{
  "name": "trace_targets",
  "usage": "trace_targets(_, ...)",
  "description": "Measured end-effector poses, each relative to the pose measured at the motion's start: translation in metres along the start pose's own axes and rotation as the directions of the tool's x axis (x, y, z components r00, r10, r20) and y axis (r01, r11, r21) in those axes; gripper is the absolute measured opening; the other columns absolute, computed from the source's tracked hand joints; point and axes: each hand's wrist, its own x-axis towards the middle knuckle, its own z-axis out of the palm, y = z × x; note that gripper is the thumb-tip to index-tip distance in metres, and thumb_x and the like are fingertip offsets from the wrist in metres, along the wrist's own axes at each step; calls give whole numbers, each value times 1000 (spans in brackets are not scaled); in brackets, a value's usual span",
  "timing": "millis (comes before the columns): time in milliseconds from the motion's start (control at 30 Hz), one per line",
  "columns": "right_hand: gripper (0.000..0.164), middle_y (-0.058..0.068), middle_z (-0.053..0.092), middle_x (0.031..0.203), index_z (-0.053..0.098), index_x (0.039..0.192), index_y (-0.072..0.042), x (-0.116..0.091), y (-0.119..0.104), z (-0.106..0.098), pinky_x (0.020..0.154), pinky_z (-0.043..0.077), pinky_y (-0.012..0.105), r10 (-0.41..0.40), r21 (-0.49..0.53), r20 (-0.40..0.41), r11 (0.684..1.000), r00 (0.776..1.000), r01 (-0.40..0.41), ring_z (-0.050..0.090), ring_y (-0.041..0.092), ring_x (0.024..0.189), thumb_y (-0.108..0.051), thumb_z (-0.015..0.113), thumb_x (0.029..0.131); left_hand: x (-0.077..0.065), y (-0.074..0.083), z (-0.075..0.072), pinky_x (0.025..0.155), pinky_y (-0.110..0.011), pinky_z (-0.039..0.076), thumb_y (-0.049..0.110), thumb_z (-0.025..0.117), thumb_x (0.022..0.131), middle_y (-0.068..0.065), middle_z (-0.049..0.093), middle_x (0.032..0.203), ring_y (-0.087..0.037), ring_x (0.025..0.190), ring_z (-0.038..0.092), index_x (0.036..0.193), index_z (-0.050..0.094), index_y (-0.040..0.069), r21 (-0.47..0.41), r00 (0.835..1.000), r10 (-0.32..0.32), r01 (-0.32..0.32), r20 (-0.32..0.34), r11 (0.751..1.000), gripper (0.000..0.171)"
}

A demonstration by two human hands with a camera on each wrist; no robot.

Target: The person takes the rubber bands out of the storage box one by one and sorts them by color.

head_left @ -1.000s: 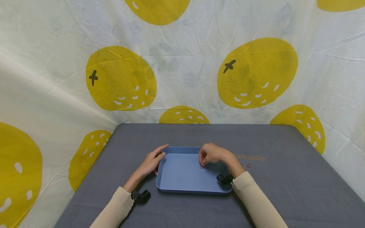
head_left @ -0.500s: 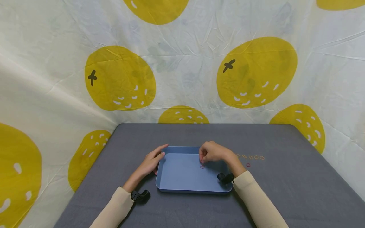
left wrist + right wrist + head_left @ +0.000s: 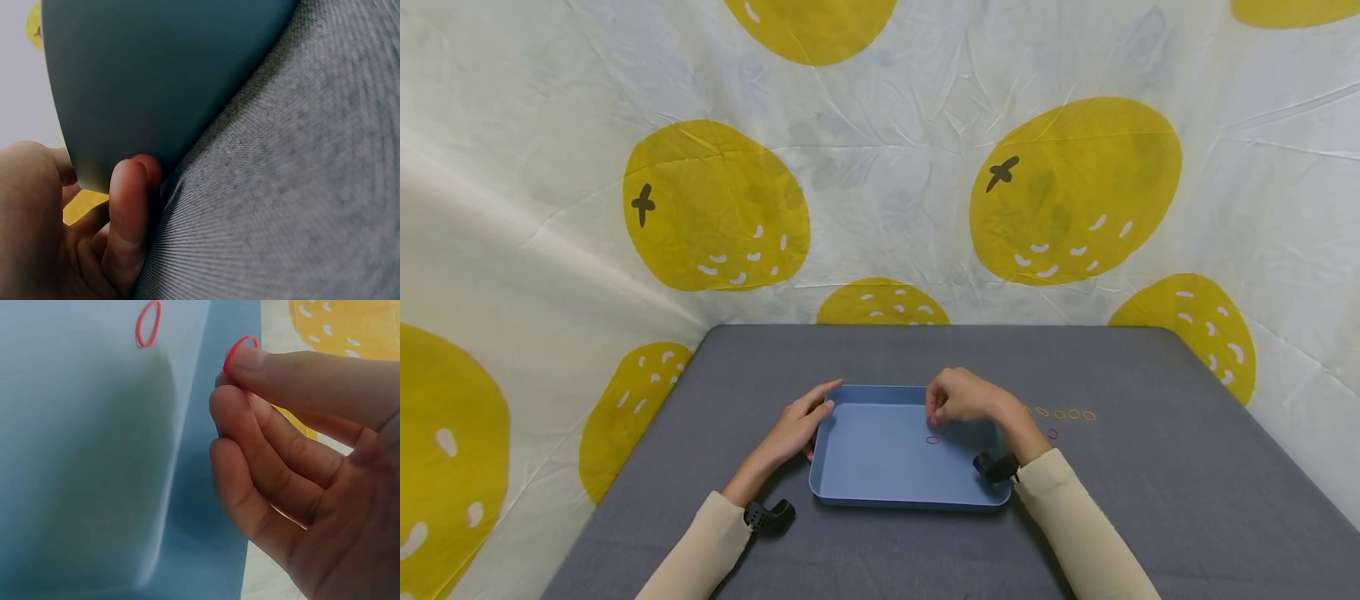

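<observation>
My left hand (image 3: 797, 427) holds the left side of a shallow blue tray (image 3: 887, 503), thumb at the rim. In the left wrist view its fingertips press the tray's outer wall (image 3: 162, 81). Over the tray's far right part, my right hand (image 3: 962, 396) pinches a small red rubber band (image 3: 232, 353) between thumb and forefinger, clear in the right wrist view. A second red rubber band (image 3: 932, 440) lies flat on the tray floor, just below those fingers in the head view.
Right of the tray, a row of several orange bands (image 3: 1060, 414) lies on the grey cloth-covered table (image 3: 1150, 500), with a red band (image 3: 1052, 434) nearer. My right forearm may hide others. A fruit-patterned curtain (image 3: 887, 192) hangs behind.
My right hand has risen slightly from the tray floor, and the red band lying there now shows fully apart from the fingers. My left hand and the tray stay put.
</observation>
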Motion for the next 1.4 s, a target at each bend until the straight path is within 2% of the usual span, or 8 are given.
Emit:
trace_targets(300,13,-4,70,74,75,78,-12,-2,-1,-2,62,50,24,13,20,-2,1000,1000,-13,57,9,65,-4,77,87,-1,1,0,42,-40,55,42,48,110,-18,61,110,-21,42,54,157,44,34,13,1000,11,-11,5,1000,48)
trace_targets(767,12,-5,68,72,74,77,-12,-1,1,-1,60,48,24,12,23,-12,1000,1000,-12,55,9,64,-4,79,85,2,-2,0,40,-41,54,37,48,111,-18,61,113,-19,40,52,159,43,29,18,1000,23,-23,11,1000,49)
trace_targets(867,12,-5,68,72,74,77,-12,-1,1,0,59,47,24,11,24,-16,1000,1000,-11,55,9,64,-4,79,85,1,-2,0,40,-41,54,37,48,111,-18,61,109,-19,40,52,158,43,29,18,1000,22,-22,10,1000,48)
trace_targets(1167,14,-6,69,72,74,75,-13,-2,-1,1,60,47,23,1,3,-22,1000,1000,-1,54,8,64,-4,79,85,0,-1,1,41,-41,54,38,48,111,-18,62,116,-18,41,51,159,43,29,19,1000,13,-14,3,1000,49)
trace_targets(1400,13,-5,69,72,74,76,-11,-2,-1,2,60,47,23,-7,8,-24,1000,1000,7,54,8,64,-3,78,85,0,-1,1,41,-41,55,37,47,111,-18,62,113,-18,41,53,158,44,32,18,1000,15,-15,-2,1000,47)
